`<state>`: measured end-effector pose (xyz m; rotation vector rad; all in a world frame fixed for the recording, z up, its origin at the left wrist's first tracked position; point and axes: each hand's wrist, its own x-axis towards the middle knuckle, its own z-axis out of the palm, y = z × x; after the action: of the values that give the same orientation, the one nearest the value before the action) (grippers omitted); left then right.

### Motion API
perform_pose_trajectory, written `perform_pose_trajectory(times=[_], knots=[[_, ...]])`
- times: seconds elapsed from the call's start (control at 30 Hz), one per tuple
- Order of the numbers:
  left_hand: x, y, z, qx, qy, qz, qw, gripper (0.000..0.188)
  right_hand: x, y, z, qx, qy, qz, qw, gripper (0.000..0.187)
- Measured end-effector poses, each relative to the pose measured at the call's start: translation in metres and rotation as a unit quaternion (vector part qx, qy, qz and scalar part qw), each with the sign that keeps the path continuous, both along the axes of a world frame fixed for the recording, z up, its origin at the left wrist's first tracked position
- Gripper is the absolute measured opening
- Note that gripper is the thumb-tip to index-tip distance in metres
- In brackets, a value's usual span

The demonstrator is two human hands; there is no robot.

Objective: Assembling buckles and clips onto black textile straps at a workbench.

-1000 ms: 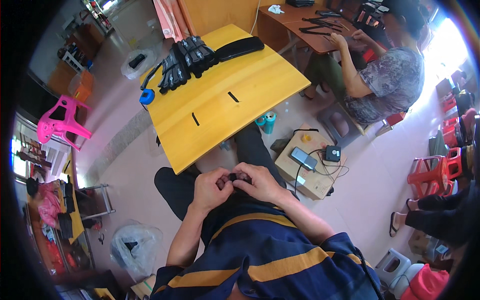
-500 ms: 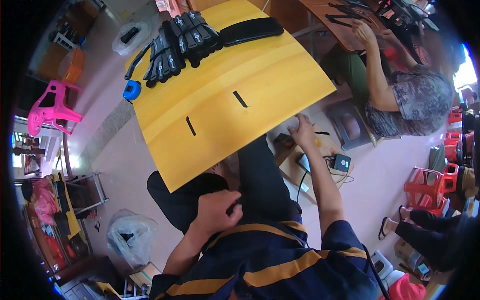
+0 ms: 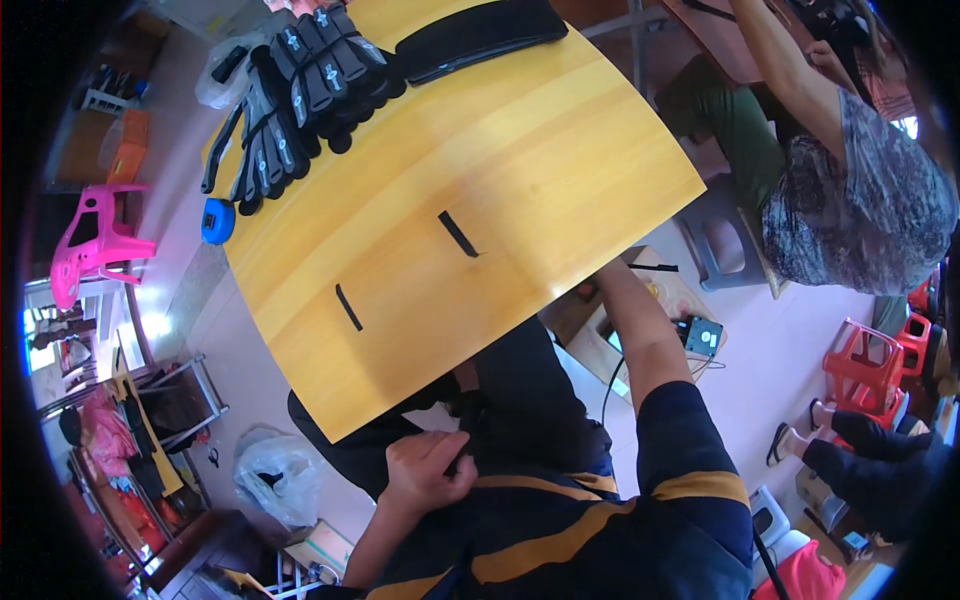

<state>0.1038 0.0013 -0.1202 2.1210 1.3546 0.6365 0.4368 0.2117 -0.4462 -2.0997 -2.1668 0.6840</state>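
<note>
My left hand (image 3: pixel 430 470) is over my lap, short of the near table edge, its fingers curled closed; anything inside is hidden. A pale patch (image 3: pixel 436 418) shows just beyond it, too unclear to name. My right forearm (image 3: pixel 645 330) reaches forward to the table's near right edge, and the hand is mostly hidden beneath the tabletop. Two short black strips, a left one (image 3: pixel 349 307) and a right one (image 3: pixel 459 233), lie apart on the yellow wooden table (image 3: pixel 560 170).
Bundled black-and-grey pieces (image 3: pixel 325 75), a long black flat piece (image 3: pixel 485 42) and a blue tape measure (image 3: pixel 217 221) are on the table's far side. Right of my arm, a low wooden stand (image 3: pixel 640 375) holds a black box (image 3: pixel 703 336) with cables. A person (image 3: pixel 860 190) sits beyond.
My right hand has gone forward under the table edge, out of sight. My left hand stays curled at my lap. The table appears lower and further left as the view shifts.
</note>
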Motion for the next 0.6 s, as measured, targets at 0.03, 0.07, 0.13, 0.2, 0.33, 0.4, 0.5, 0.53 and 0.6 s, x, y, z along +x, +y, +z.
perform_pose_trajectory(times=[0.03, 0.07, 0.13, 0.2, 0.33, 0.4, 0.5, 0.53, 0.6], knots=[[0.0, 0.0, -0.001, 0.001, 0.001, 0.003, 1.0, 0.024, 0.0, 0.0, -0.001, -0.007, -0.005, -0.004, 1.0, 0.065], [0.001, -0.001, -0.001, 0.0, 0.002, 0.002, 1.0, 0.024, -0.001, -0.001, -0.002, -0.013, -0.009, -0.008, 1.0, 0.064], [0.003, -0.002, 0.001, -0.029, 0.013, 0.005, 0.999, 0.024, -0.003, 0.002, -0.002, -0.024, -0.02, -0.016, 0.999, 0.064], [0.005, -0.001, 0.001, -0.028, 0.012, 0.002, 1.0, 0.024, -0.003, 0.004, -0.001, -0.035, -0.031, -0.025, 0.999, 0.063], [0.007, -0.004, 0.003, -0.025, 0.008, 0.006, 1.0, 0.024, 0.004, 0.01, 0.004, -0.055, -0.054, -0.031, 0.997, 0.062], [0.007, -0.003, 0.002, -0.016, 0.003, 0.003, 1.0, 0.024, 0.01, 0.008, 0.007, -0.065, -0.067, -0.034, 0.995, 0.062], [0.008, 0.0, 0.003, -0.006, 0.0, -0.005, 1.0, 0.024, 0.024, 0.018, 0.015, -0.077, -0.089, -0.041, 0.992, 0.061], [0.008, 0.001, 0.004, -0.004, 0.003, -0.007, 1.0, 0.024, 0.025, 0.017, 0.017, -0.08, -0.095, -0.042, 0.991, 0.061], [0.008, -0.001, 0.002, 0.002, -0.003, -0.003, 1.0, 0.024, 0.029, 0.013, 0.022, -0.086, -0.108, -0.043, 0.99, 0.061]])
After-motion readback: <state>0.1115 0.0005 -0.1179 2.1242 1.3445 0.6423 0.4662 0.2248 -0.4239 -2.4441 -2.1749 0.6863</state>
